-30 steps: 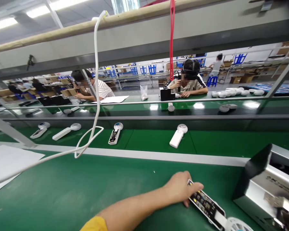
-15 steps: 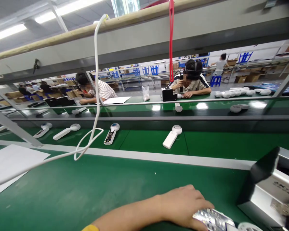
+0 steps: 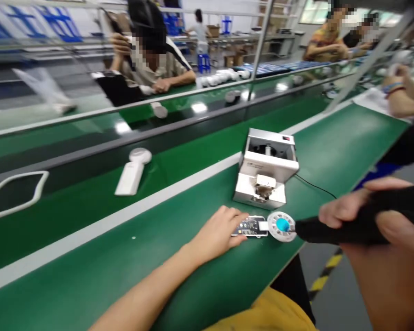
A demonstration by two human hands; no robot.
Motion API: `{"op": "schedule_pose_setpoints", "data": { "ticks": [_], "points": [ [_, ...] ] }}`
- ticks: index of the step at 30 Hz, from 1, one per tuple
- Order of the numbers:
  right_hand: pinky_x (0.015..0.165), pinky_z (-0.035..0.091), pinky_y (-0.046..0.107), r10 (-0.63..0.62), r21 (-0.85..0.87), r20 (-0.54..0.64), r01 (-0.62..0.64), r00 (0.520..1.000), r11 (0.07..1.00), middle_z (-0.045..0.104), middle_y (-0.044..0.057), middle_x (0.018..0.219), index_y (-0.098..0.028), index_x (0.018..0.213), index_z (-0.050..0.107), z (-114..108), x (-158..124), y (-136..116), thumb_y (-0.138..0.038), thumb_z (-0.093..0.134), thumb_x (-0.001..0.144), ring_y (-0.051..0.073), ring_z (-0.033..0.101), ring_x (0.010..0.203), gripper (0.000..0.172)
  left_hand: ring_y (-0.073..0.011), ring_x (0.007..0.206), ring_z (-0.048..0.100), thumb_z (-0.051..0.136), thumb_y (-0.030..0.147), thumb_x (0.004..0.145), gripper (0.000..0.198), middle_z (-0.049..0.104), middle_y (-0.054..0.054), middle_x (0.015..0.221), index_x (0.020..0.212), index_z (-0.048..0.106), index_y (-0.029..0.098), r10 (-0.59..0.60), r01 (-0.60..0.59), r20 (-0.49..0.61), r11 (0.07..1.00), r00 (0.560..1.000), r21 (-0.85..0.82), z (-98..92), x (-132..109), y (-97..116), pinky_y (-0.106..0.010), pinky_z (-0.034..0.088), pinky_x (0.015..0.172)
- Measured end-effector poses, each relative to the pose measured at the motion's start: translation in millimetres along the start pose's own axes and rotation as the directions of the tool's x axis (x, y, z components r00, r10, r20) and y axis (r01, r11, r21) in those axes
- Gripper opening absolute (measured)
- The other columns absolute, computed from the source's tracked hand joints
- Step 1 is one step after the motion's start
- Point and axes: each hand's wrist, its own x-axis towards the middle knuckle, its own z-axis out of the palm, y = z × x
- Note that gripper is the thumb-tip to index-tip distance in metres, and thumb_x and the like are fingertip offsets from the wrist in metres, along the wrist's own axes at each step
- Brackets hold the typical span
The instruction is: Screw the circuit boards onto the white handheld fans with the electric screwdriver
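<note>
Two hands [image 3: 215,228] [image 3: 376,220]: screwdriver [image 3: 341,230] gripped, fan [image 3: 262,226] pinned

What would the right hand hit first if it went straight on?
The right hand leads with a black driver, which would meet the round fan head first; they may already touch.

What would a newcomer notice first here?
A right hand grips a black cylindrical electric screwdriver, aimed at a round white fan head with a blue centre. The left hand rests on the fan's dark circuit board on the green bench. Behind stands a silver box-shaped screw feeder.
</note>
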Motion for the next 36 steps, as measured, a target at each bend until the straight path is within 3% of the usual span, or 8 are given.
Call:
{"op": "schedule_pose_setpoints", "data": {
  "ticks": [7,11,14,22,29,36],
  "points": [
    [0.048,0.048,0.036,-0.176,0.125,0.007,0.174,0.984,0.977,0.065,-0.002,0.064,-0.026,0.101,0.066,36,27,20,-0.036,0.079,0.077,0.019,0.057,0.049,0.028,-0.0278,0.104,0.058,0.075,0.031,0.089,0.055,0.063,-0.009,0.116,0.138,0.054,0.019,-0.031,0.032,-0.017,0.999,0.999,0.037,3.5,6,-1,-0.044,0.055,0.09],
    [0.053,0.049,0.038,-0.313,0.134,0.051,0.304,0.948,0.943,0.066,-0.003,0.067,-0.025,0.104,0.065,50,37,24,-0.035,0.077,0.081,0.019,0.059,0.051,0.027,-0.0276,0.105,0.058,0.077,0.028,0.087,0.052,0.064,-0.01,0.118,0.134,0.056,0.017,-0.032,0.033,-0.054,0.999,0.998,0.016,4.8,3,-3,-0.043,0.055,0.09],
    [0.052,0.05,0.038,-0.346,0.116,0.068,0.337,0.936,0.934,0.065,-0.004,0.067,-0.025,0.104,0.064,57,41,28,-0.035,0.075,0.083,0.018,0.059,0.051,0.026,-0.0276,0.107,0.057,0.078,0.027,0.087,0.052,0.063,-0.01,0.123,0.132,0.056,0.016,-0.023,0.022,-0.077,1.0,0.997,-0.012,5.0,1,-6,-0.044,0.054,0.093],
    [0.048,0.052,0.034,-0.332,0.109,0.135,0.319,0.934,0.942,0.061,-0.004,0.066,-0.026,0.096,0.06,65,49,42,-0.041,0.077,0.083,0.016,0.057,0.048,0.026,-0.028,0.103,0.059,0.078,0.028,0.086,0.049,0.065,-0.01,0.113,0.128,0.059,0.015,-0.021,0.016,-0.115,0.999,0.993,-0.039,7.9,2,-6,-0.043,0.054,0.089],
    [0.056,0.052,0.036,-0.145,0.096,0.271,0.123,0.952,0.988,0.064,-0.004,0.068,-0.026,0.107,0.06,52,28,34,-0.041,0.074,0.087,0.017,0.059,0.053,0.028,-0.0277,0.102,0.058,0.08,0.029,0.085,0.049,0.064,-0.01,0.111,0.127,0.059,0.014,-0.002,-0.004,-0.124,0.999,0.992,-0.046,7.4,5,-7,-0.042,0.053,0.089],
    [0.053,0.051,0.033,-0.168,0.122,0.282,0.139,0.945,0.983,0.063,-0.003,0.067,-0.025,0.11,0.059,48,15,54,-0.033,0.068,0.092,0.016,0.06,0.054,0.022,-0.0272,0.1,0.057,0.081,0.027,0.083,0.049,0.064,-0.008,0.109,0.125,0.059,0.016,-0.015,0.012,-0.11,0.999,0.994,-0.034,4.7,6,-4,-0.042,0.053,0.087]
  ]
}}
